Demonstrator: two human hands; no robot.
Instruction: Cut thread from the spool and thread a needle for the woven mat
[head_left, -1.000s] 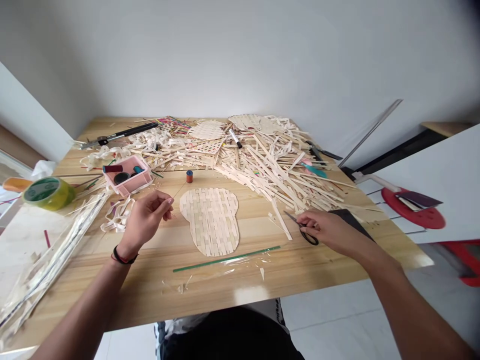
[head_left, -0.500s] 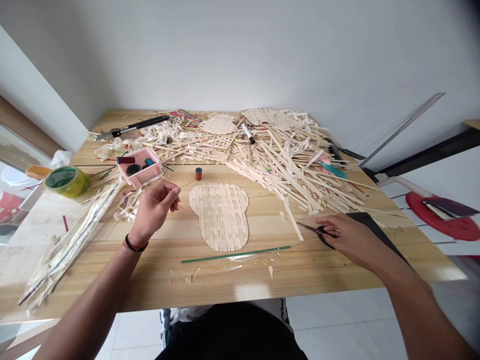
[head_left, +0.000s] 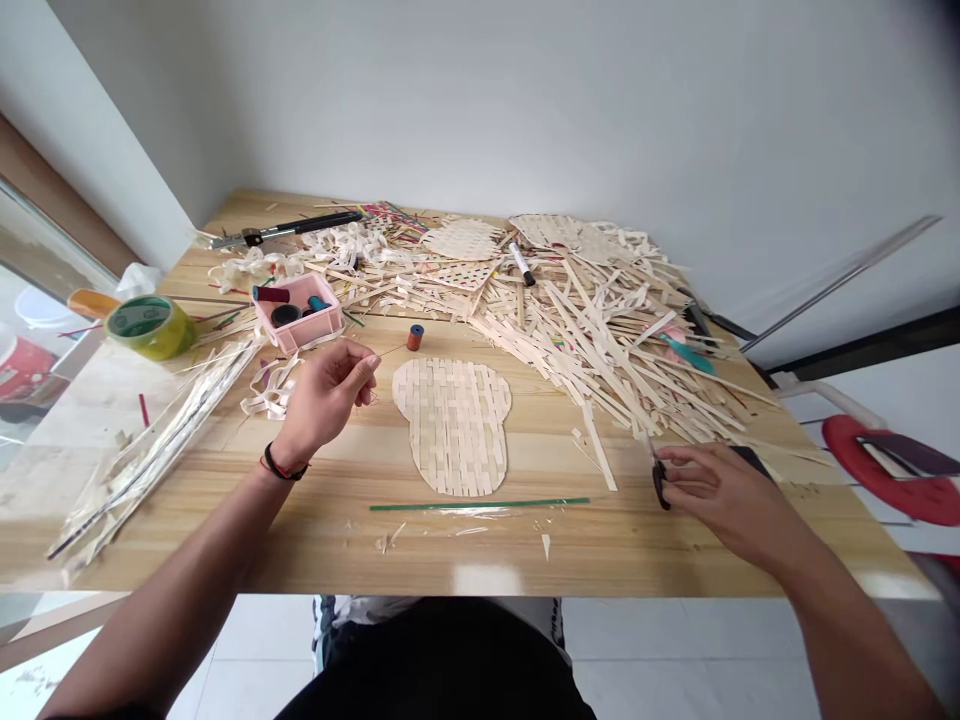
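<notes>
While the left hand [head_left: 326, 397] pinches a thin thread [head_left: 390, 351] between thumb and fingertips, the right hand [head_left: 726, 503] sits against the black-handled scissors [head_left: 660, 484], grip unclear. Woven mat [head_left: 452, 427] lies flat on the table [head_left: 330, 530] between the hands, spool [head_left: 415, 337] just beyond it.

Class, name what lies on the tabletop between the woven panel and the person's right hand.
In the head view, a loose pale strip lies between the woven panel and the right hand, with scissors right at the hand.

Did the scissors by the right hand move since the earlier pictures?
Yes. The scissors turned: blades now point away from the person, no longer toward the woven mat.
</notes>
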